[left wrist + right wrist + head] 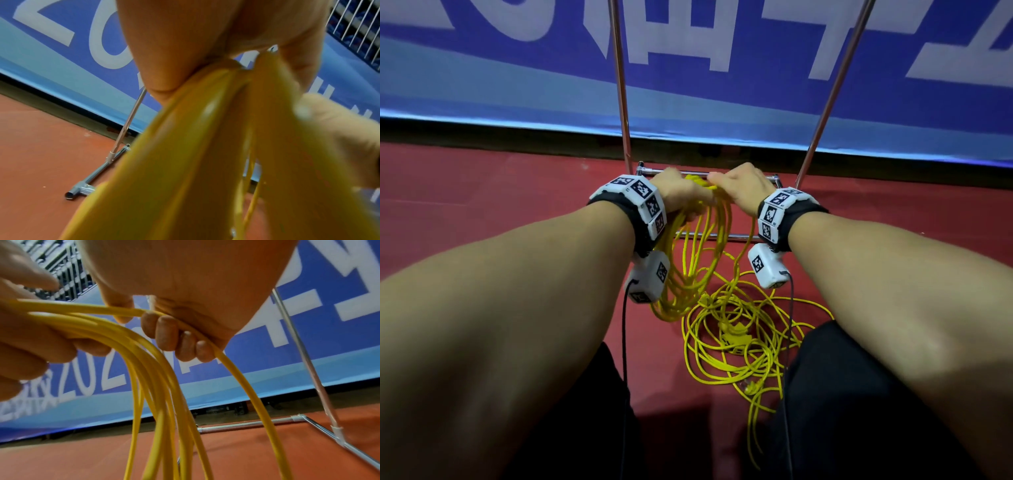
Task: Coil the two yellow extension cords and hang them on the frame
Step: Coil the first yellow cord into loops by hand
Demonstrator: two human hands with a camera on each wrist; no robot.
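Observation:
My left hand (676, 192) grips the top of a bundle of yellow cord loops (688, 267) that hangs down in front of me. In the left wrist view the loops (205, 146) fill the picture, blurred, pinched under my palm. My right hand (743, 186) sits close beside the left and curls its fingers (174, 339) round a single yellow strand (242, 386) that runs across to the bundle. The rest of the yellow cord (739, 342) lies tangled on the floor between my legs, with a plug block in it. The chrome frame (621, 85) stands just beyond my hands.
The frame's base rails (246, 424) lie on the red floor (482, 205), with two uprights rising, one (835, 85) slanting right. A blue banner (722, 51) runs along the wall behind. Black cables hang from my wrist cameras. My dark trouser legs (842, 394) flank the cord pile.

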